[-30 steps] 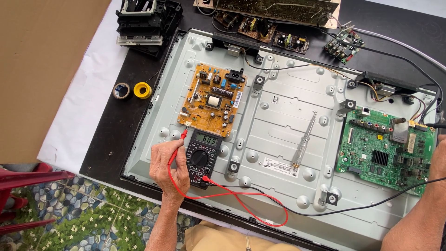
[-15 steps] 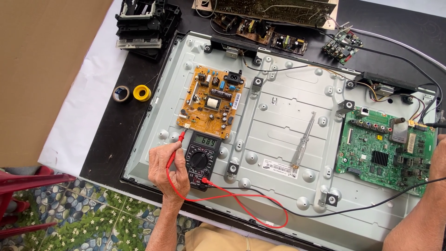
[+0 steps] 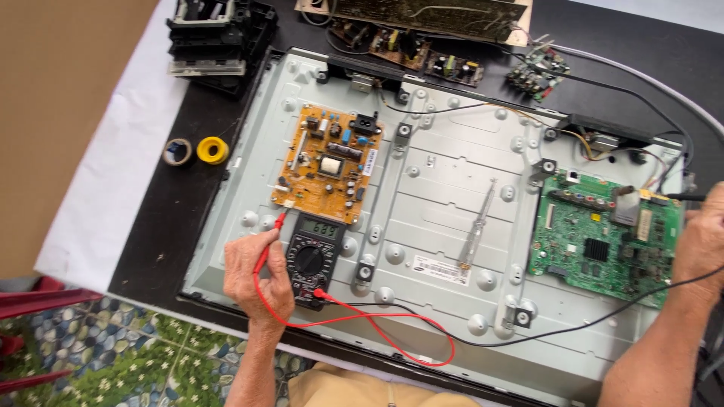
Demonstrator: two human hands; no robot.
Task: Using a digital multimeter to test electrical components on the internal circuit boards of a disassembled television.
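- Pinching the red probe (image 3: 265,252), our left hand (image 3: 255,277) sets its tip at the orange board's (image 3: 332,163) seven o'clock corner.
- We see the black multimeter (image 3: 314,258) lying just at three o'clock of that hand, on the metal panel (image 3: 452,188).
- Our right hand (image 3: 700,240) is closed around a black probe (image 3: 682,197) at the green board's (image 3: 599,237) three o'clock edge.
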